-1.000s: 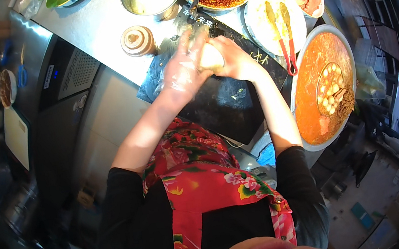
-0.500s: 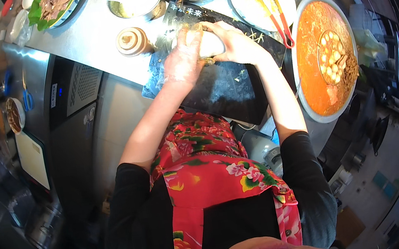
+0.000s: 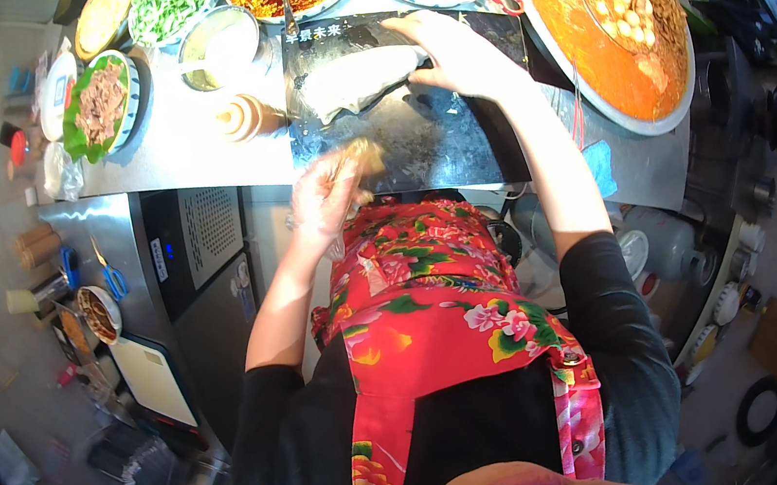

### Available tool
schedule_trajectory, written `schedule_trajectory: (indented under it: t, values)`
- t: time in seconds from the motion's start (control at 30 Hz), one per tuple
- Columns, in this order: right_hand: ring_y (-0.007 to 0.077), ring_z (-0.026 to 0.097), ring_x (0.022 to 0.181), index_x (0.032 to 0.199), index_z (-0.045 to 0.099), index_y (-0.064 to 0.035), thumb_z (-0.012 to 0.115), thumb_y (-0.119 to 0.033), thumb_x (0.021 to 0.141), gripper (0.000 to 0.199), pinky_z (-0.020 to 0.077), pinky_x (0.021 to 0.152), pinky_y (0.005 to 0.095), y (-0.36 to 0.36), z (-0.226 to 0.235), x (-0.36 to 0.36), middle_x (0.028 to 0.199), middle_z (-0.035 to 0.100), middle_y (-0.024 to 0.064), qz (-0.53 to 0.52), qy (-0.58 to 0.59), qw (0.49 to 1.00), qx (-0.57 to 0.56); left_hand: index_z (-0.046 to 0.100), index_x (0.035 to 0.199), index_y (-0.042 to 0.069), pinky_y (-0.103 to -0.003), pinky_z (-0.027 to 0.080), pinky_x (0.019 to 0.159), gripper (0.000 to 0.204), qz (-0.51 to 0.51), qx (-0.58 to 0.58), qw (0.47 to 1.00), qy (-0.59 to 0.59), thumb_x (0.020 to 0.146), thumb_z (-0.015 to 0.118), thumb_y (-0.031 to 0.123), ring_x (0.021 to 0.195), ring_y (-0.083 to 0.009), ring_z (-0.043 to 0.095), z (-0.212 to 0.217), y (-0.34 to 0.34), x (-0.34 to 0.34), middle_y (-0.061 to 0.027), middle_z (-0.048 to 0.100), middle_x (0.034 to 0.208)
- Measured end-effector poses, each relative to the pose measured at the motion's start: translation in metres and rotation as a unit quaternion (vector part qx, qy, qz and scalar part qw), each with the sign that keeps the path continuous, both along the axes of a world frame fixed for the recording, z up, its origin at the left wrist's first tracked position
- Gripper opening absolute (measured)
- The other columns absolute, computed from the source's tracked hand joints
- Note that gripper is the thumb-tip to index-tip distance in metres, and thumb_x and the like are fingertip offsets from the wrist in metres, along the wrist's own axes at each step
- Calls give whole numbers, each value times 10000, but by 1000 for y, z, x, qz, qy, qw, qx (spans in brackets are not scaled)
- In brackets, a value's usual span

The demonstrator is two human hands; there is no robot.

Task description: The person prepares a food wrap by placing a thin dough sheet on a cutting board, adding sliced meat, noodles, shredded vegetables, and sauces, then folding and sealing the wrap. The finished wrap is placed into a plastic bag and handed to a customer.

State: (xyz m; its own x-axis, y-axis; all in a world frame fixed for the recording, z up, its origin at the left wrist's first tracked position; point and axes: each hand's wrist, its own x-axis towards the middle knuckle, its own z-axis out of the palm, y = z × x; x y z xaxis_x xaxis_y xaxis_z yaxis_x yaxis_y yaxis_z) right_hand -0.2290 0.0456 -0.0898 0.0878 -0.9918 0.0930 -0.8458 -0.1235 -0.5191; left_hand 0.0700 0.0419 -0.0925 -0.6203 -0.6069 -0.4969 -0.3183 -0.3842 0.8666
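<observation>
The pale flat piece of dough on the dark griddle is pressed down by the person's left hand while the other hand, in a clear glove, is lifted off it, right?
Not quite. The head view shows the bare right hand on the pale dough; the gloved left hand is the lifted one, over the dark griddle.

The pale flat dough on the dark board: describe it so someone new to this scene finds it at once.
Start at the big round pan of orange broth at upper right. Left of it lies a dark shiny board; the right hand rests at the end of a pale flat dough sheet there. It is the only whitish, folded thing on that board.
</observation>
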Motion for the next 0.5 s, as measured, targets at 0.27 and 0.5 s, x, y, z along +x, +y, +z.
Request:
schedule_trajectory:
  t: [0.27,0.5]
  values:
    - [318,612,913,1059,663,-54,720,-315,822,358,459,803,467,132,8,152,996,604,135,-27,-96,995,22,581,1309,29,-469,463,1090,344,234,436,822,283,1047,548,251,1245,-320,570,-56,72,-41,-143,618,1279]
    - [397,661,755,897,581,-51,681,-72,808,136,516,653,496,246,-90,108,804,662,164,-336,-160,925,74,507,1406,18,-385,417,1129,391,45,446,874,188,1052,535,181,1293,-229,541,-84,150,-82,-119,563,1405]
